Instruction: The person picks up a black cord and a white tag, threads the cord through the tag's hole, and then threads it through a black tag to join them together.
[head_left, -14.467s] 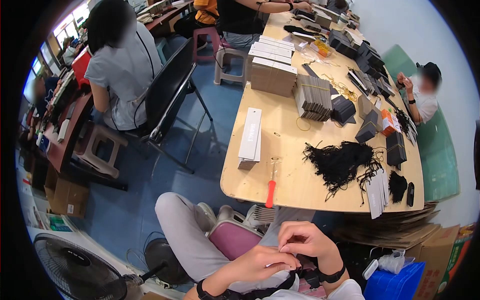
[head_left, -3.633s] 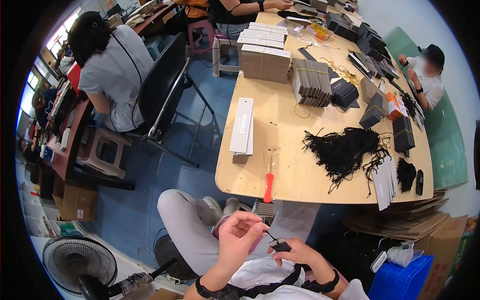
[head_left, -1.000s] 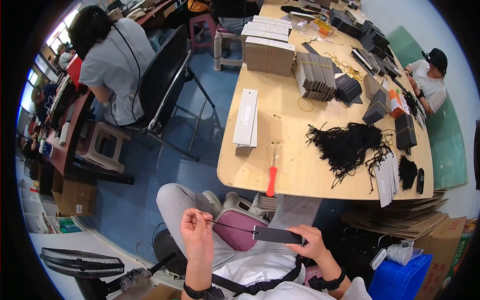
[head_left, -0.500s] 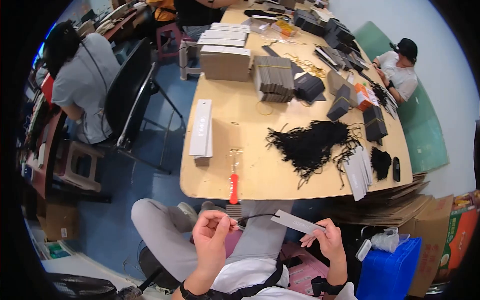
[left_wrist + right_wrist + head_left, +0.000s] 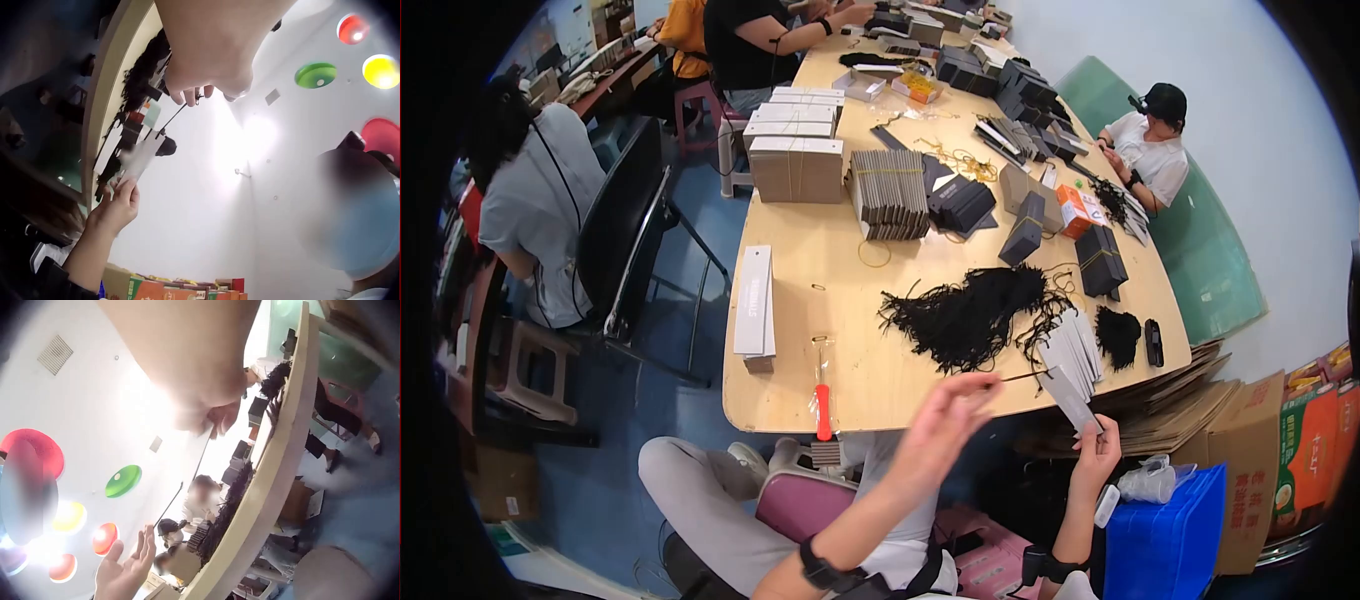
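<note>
A long light-grey hang tag (image 5: pixel 1072 402) with pale lettering is held out near the table's front right. My right hand (image 5: pixel 1097 450) pinches its lower end between thumb and fingers. From the tag's far end a thin black cord (image 5: pixel 1027 375) runs left to the fingertips of my left hand (image 5: pixel 948 430), which holds it stretched. In the left wrist view the cord crosses from my left hand (image 5: pixel 206 72) to the raised tag (image 5: pixel 142 156). Just behind, a fanned stack of similar tags (image 5: pixel 1068 345) lies on the table, partly covered by the held tag in the head view.
A heap of black cords (image 5: pixel 970 315) lies on the wooden table (image 5: pixel 840 310), beside a red-handled tool (image 5: pixel 823 410) and a white tag stack (image 5: pixel 754 300). Banded grey stacks (image 5: pixel 795 170) stand further back. A blue bin (image 5: pixel 1165 535) is at lower right; another person (image 5: pixel 1155 150) sits across.
Both hands have moved up and right with the tag and cord, to the fanned tags. Earlier the tag showed its dark side; now its lettered light side faces up. The head view has shifted.
</note>
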Available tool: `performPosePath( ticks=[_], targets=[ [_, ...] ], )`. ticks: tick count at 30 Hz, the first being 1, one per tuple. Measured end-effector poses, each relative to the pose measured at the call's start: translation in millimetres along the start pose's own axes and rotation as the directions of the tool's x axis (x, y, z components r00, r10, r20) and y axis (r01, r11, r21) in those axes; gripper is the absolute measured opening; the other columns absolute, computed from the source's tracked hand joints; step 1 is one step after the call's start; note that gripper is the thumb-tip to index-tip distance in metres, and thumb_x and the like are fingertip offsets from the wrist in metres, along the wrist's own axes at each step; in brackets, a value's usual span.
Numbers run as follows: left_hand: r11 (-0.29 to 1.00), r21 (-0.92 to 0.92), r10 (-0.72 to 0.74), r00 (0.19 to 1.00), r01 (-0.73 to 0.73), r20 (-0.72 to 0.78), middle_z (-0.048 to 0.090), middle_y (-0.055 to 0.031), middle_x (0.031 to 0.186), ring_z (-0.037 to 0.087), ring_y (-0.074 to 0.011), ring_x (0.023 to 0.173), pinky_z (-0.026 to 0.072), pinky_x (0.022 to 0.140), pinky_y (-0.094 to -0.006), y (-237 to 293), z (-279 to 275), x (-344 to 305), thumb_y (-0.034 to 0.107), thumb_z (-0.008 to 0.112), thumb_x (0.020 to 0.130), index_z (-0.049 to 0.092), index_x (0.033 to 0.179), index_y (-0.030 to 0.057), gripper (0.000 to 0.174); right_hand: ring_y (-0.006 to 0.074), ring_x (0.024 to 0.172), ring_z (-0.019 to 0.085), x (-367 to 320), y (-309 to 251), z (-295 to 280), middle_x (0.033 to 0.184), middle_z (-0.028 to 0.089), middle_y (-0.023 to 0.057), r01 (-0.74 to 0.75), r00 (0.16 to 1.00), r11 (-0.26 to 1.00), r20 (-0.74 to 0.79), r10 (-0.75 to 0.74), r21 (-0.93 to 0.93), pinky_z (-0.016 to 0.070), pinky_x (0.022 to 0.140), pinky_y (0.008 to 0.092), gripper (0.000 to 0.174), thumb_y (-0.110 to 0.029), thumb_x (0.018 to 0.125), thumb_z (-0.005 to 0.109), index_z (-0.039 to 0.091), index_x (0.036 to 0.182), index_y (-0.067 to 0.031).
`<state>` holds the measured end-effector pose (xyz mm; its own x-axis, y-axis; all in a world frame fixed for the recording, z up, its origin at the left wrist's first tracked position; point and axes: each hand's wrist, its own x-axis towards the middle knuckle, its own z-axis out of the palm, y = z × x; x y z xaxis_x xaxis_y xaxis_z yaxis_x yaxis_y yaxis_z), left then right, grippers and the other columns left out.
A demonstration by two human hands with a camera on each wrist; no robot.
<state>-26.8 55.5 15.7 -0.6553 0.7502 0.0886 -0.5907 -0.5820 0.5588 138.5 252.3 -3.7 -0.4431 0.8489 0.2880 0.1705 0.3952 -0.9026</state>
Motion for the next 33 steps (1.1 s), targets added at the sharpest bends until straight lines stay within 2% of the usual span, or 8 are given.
performPosePath(
  ticks=[4, 9, 11, 17, 21, 24, 28, 33],
  targets=[
    [0.992, 0.115, -0.057, 0.997, 0.051, 0.047, 0.035, -0.0113, 0.144, 0.030, -0.0249, 0.138, 0.0286, 0.108, -0.0377, -49.6, -1.7, 35.4, 0.034, 0.040, 0.100, 0.034, 0.136, 0.0074, 0.045, 0.0116, 0.064, 0.053, 4.2, 21.4, 14.1, 0.082, 0.062, 0.0065, 0.034, 0.977, 0.937, -0.185, -0.104, -0.347, 0.0435, 0.057, 0.0250, 0.016, -0.010, 0.089, 0.060, 0.062, 0.100, 0.0020],
    [0.991, 0.014, -0.132, 0.989, 0.134, -0.060, 0.029, -0.0092, 0.147, 0.024, -0.0219, 0.140, 0.0243, 0.110, -0.0374, -47.4, -11.8, 34.2, 0.033, 0.040, 0.101, 0.033, 0.137, 0.0080, 0.044, 0.0115, 0.057, 0.041, 4.3, 31.0, 31.4, 0.068, 0.053, 0.0039, 0.084, 0.930, 0.905, -0.293, -0.222, -0.418, 0.0360, 0.052, 0.0280, 0.018, -0.011, 0.090, 0.060, 0.062, 0.101, 0.0023],
    [0.992, 0.026, -0.123, 0.991, 0.124, -0.057, 0.030, -0.0095, 0.147, 0.024, -0.0217, 0.140, 0.0246, 0.109, -0.0377, -36.2, -14.3, 31.7, 0.032, 0.040, 0.101, 0.035, 0.135, 0.0070, 0.043, 0.0155, 0.059, 0.051, 8.4, 35.9, 32.8, 0.076, 0.062, 0.0102, 0.075, 0.917, 0.903, -0.327, -0.229, -0.424, 0.0400, 0.053, 0.0298, 0.016, -0.010, 0.089, 0.060, 0.062, 0.098, 0.0039],
    [0.953, 0.244, -0.134, 0.972, 0.179, -0.191, 0.052, -0.0098, 0.129, 0.045, -0.0200, 0.127, 0.0348, 0.103, -0.0333, 4.7, -15.7, -3.8, 0.022, 0.043, 0.100, 0.047, 0.124, 0.0030, 0.031, 0.0309, 0.093, 0.053, 14.2, 35.5, 39.8, 0.097, 0.054, 0.0110, 0.121, 0.945, 0.706, -0.136, -0.297, -0.698, 0.0432, 0.080, 0.0402, 0.021, -0.014, 0.085, 0.062, 0.062, 0.101, -0.0001],
    [0.875, 0.452, -0.183, 0.983, 0.171, -0.018, 0.062, -0.0087, 0.112, 0.059, -0.0167, 0.106, 0.0438, 0.093, -0.0290, 32.9, -9.6, -59.4, 0.011, 0.051, 0.096, 0.054, 0.115, -0.0004, 0.023, 0.0318, 0.096, 0.053, 21.5, 14.1, 53.7, 0.100, 0.053, 0.0125, 0.122, 0.906, 0.657, -0.187, -0.380, -0.744, 0.0434, 0.082, 0.0400, 0.028, -0.010, 0.081, 0.064, 0.058, 0.106, 0.0001],
    [0.626, 0.780, 0.072, 0.994, 0.024, -0.088, 0.067, -0.0079, 0.091, 0.065, -0.0158, 0.083, 0.0493, 0.077, -0.0268, 55.6, -20.8, -88.3, 0.008, 0.057, 0.092, 0.063, 0.098, 0.0005, 0.012, 0.0323, 0.096, 0.054, 23.7, 9.7, 61.5, 0.100, 0.053, 0.0135, 0.238, 0.885, 0.701, -0.147, -0.442, -0.673, 0.0437, 0.083, 0.0394, 0.027, -0.004, 0.078, 0.064, 0.057, 0.104, 0.0006],
    [0.119, 0.992, 0.580, 0.809, 0.031, -0.095, 0.065, -0.0128, 0.085, 0.063, -0.0235, 0.079, 0.0479, 0.073, -0.0303, 72.4, -58.0, -90.6, -0.001, 0.057, 0.084, 0.063, 0.089, -0.0016, 0.008, 0.0321, 0.089, 0.057, 17.3, -6.6, 99.5, 0.094, 0.059, 0.0127, 0.328, 0.944, 0.887, 0.139, -0.298, -0.324, 0.0469, 0.076, 0.0381, 0.015, -0.002, 0.078, 0.062, 0.062, 0.093, -0.0023],
    [-0.092, 0.994, 0.599, 0.800, 0.067, 0.002, 0.063, -0.0133, 0.093, 0.062, -0.0281, 0.085, 0.0483, 0.076, -0.0342, 73.0, -97.6, -87.9, -0.003, 0.059, 0.080, 0.061, 0.092, 0.0003, 0.013, 0.0242, 0.089, 0.056, 13.4, -59.6, 158.9, 0.094, 0.057, 0.0066, 0.639, 0.743, 0.735, 0.425, -0.517, -0.224, 0.0489, 0.071, 0.0346, 0.024, -0.009, 0.075, 0.069, 0.065, 0.098, -0.0081]
  ],
)
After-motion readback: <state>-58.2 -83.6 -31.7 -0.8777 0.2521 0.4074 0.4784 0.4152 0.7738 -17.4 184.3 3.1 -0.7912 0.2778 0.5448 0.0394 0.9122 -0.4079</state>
